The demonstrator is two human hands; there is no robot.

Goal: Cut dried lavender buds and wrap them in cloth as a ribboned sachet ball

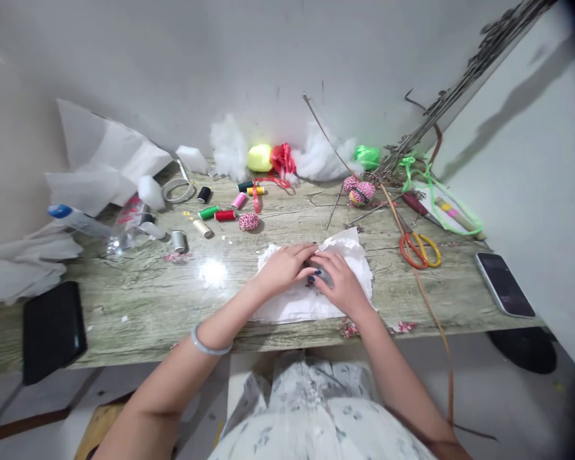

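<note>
White paper with torn edges lies on the table in front of me, several layers deep in places. Over it my left hand and my right hand meet, fingertips close together and thumbs curled inward. Between them shows part of a small greyish lump, mostly covered by the fingers. Its kind cannot be made out. Both hands are closed around it, resting low over the paper.
Thread spools, a ball of red-and-white string and a tape roll lie to the left. Orange-and-yellow scissors, a phone and a long brown stem are at right. White stuffing lines the wall.
</note>
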